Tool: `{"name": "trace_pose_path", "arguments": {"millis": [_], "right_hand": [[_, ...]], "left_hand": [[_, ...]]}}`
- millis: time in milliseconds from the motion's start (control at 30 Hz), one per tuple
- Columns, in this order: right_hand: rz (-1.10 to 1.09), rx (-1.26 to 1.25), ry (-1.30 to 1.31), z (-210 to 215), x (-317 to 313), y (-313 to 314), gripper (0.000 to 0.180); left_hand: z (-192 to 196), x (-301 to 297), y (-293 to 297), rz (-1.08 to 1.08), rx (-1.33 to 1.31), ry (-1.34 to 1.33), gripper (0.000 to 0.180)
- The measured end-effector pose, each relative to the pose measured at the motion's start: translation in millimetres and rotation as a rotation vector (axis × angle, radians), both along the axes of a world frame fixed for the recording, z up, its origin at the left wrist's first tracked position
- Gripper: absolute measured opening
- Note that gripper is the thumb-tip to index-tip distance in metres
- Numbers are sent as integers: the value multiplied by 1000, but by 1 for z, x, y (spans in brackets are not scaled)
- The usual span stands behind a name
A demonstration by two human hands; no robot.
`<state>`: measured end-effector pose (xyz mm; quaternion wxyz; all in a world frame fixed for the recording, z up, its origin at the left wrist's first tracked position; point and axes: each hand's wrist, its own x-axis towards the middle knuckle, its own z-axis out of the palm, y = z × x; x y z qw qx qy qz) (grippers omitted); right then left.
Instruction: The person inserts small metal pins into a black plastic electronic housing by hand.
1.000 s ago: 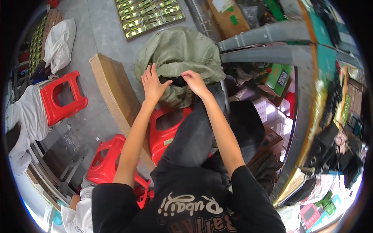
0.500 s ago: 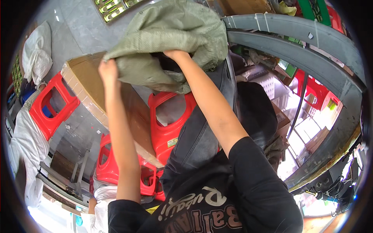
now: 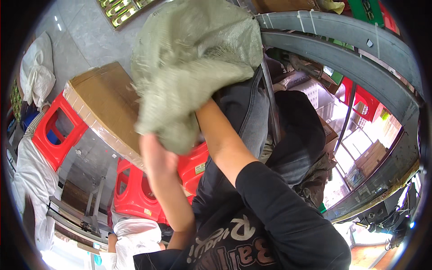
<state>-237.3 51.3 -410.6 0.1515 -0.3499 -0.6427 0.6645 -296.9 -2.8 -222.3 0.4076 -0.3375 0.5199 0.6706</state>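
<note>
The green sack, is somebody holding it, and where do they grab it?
Yes. The left hand grips the green sack at its lower edge; the right hand is hidden under it.

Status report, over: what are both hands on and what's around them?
Left hand grips the green woven sack at its lower edge. Right hand hidden inside the sack. Cardboard box and red stools close below.

Coarse woven matt sack [image 3: 193,67] — glossy plastic stools [image 3: 56,130], taped cardboard box [image 3: 105,108].
</note>
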Motion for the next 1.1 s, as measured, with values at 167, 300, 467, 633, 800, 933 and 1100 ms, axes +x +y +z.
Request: {"name": "trace_pose_path", "arguments": {"millis": [167, 300, 467, 633, 800, 933, 1100], "right_hand": [[84, 83, -51, 21, 11, -12, 48], [141, 167, -135, 30, 42, -13, 49], [210, 229, -205, 38, 33, -45, 49], [300, 296, -260, 26, 27, -47, 49], [379, 369, -357, 18, 31, -51, 49], [451, 433, -384, 8, 25, -43, 50], [533, 538, -443, -12, 15, -16, 50]], "left_hand": [[36, 34, -9, 40, 97, 22, 43], [-2, 33, -29, -245, 549, 137, 51], [-132, -45, -59, -211, -444, 472, 71], [-276, -99, -78, -389, -555, 528, 63], [-305, -83, -78, -286, -156, 100, 57], [-293, -84, -87, -400, -342, 344, 55], [-278, -74, -84, -538, -547, 638, 53]]}}
